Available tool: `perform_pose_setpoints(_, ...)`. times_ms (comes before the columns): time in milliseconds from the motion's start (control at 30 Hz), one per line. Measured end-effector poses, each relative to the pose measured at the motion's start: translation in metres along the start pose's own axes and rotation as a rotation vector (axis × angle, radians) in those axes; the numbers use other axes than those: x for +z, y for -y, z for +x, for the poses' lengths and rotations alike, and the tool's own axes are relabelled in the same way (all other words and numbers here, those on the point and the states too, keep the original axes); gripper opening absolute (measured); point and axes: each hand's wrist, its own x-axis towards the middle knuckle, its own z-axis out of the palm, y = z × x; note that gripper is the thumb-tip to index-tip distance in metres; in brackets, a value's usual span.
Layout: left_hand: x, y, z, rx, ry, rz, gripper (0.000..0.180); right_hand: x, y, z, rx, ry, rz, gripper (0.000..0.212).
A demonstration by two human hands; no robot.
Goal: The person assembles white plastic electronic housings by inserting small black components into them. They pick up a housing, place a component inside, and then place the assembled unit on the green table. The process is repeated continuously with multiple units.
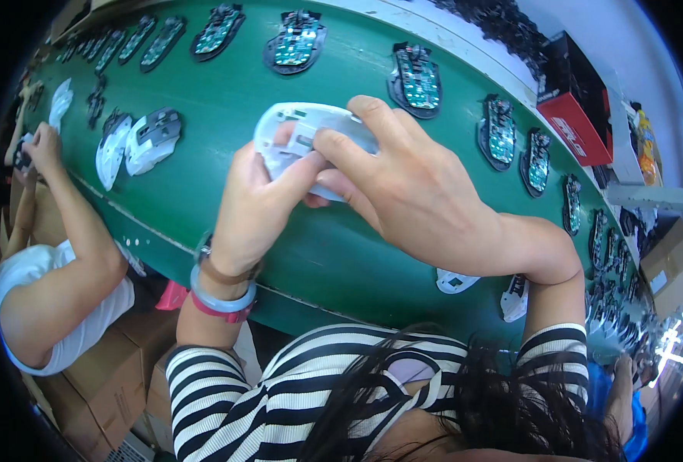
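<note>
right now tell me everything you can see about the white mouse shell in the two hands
The white moulded-plastic computer mouse shell is rounded and glossy, with openings and ribs showing on the side turned toward the camera. It is held tilted above the green conveyor belt, not resting on it. The left hand cups its near-left edge, thumb pressed on it; the right hand wraps over its right side, fingers laid across the top. Much of its lower right part is hidden behind the hands.

Both hands (334, 192) gripping white mouse shell (299, 127) — green conveyor belt (203, 185)
</note>
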Motion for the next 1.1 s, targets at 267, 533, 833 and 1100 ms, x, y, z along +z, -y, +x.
perform_pose_setpoints(267,0.009,0.004,-0.003,-0.020,0.155,-0.347,0.099,0.001,-0.010,-0.012,-0.061,-0.182,0.498,0.054)
perform_pose_setpoints(533,0.016,0.011,-0.002,0.312,0.036,-0.092,0.048,-0.108,-0.133,-0.049,0.029,-0.258,0.263,0.044)
perform_pose_setpoints(833,-0.007,0.006,0.007,0.646,-0.052,0.562,0.037,-0.130,-0.408,-0.135,1.054,0.210,0.080,0.032)
perform_pose_setpoints(1100,-0.017,-0.002,-0.001,0.809,-0.100,0.917,0.041,-0.108,-0.369,-0.096,1.121,0.169,0.577,0.016)
